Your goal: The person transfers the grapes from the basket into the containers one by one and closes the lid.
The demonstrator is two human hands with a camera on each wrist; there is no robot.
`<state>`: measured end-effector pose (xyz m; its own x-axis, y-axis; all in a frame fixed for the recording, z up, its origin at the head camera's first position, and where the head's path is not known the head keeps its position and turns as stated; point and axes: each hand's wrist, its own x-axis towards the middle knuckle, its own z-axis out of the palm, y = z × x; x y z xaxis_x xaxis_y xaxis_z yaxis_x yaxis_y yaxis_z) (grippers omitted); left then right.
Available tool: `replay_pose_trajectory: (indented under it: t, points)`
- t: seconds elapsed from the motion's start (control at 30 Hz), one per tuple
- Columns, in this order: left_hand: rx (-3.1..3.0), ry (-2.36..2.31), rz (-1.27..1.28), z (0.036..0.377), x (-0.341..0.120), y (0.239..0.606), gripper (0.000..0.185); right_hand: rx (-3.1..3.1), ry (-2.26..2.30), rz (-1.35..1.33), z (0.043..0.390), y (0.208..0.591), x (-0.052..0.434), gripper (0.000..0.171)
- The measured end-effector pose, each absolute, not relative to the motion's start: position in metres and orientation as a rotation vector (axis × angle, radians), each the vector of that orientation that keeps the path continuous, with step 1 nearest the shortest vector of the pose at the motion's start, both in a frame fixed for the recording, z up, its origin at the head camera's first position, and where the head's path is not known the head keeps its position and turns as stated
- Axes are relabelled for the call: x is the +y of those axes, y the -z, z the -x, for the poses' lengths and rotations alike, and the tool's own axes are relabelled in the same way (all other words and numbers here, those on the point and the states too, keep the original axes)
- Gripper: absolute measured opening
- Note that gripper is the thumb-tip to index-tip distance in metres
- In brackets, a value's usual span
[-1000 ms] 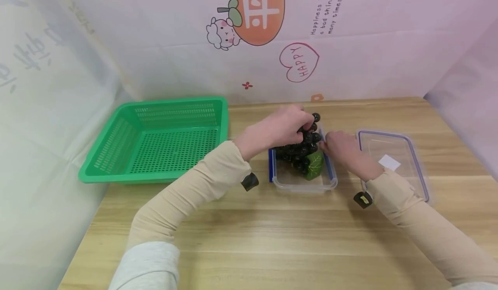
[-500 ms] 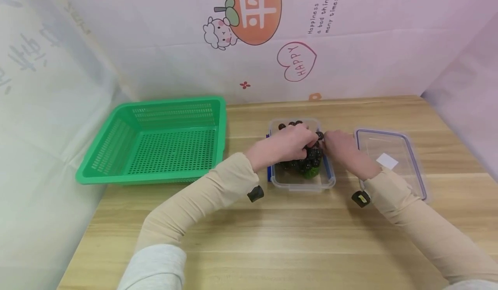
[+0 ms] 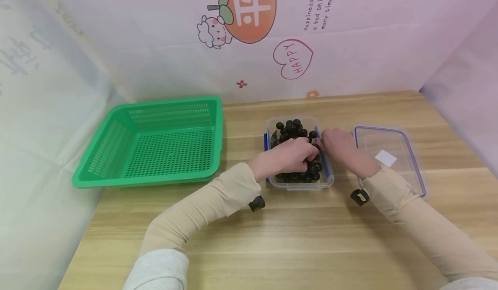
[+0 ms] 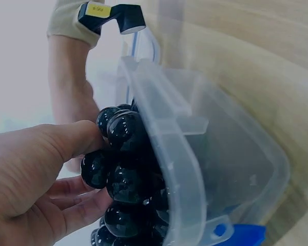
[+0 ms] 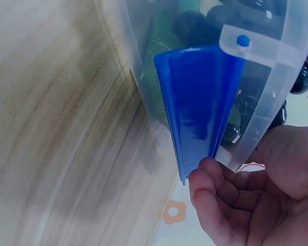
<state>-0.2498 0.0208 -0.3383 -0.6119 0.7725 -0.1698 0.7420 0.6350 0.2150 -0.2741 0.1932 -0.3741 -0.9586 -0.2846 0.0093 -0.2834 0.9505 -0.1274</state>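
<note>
Dark, glossy grapes (image 3: 292, 129) in a bunch fill much of a clear plastic food box (image 3: 301, 186) in the head view. My left hand (image 3: 288, 156) reaches over the box and pinches the bunch; its thumb and fingers close around several grapes (image 4: 127, 182) in the left wrist view. At the box's right side, my right hand (image 3: 341, 148) grips the rim, with curled fingers against the end of a hanging blue latch (image 5: 200, 102). Through the box wall, a green leaf (image 5: 155, 77) shows in the right wrist view.
A green slotted basket (image 3: 145, 180) stands on the left of the wooden table (image 3: 249, 246). To the right of the box lies its clear lid (image 3: 375, 139) with a blue seal and a white label (image 3: 386, 158). A printed cloth (image 3: 163, 56) hangs behind.
The left hand has lowered the grapes into the box and shifted toward its front. The leaf at the front has gone out of sight in the head view. The right hand stays at the rim.
</note>
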Motion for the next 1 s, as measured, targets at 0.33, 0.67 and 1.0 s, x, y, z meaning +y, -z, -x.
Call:
replay_pose_trajectory:
  t: [0.33,0.67,1.0]
  points:
    - [2.613,-0.148,-1.242,0.247,0.022,0.344,0.010,3.083,0.203,0.425,0.273,0.371,0.191,0.041]
    - [2.615,-0.157,-1.235,0.248,0.024,0.349,0.009,3.108,0.199,0.436,0.271,0.370,0.191,0.042]
    - [2.617,-0.192,-1.212,0.250,0.021,0.351,0.008,3.098,0.216,0.437,0.271,0.371,0.190,0.042]
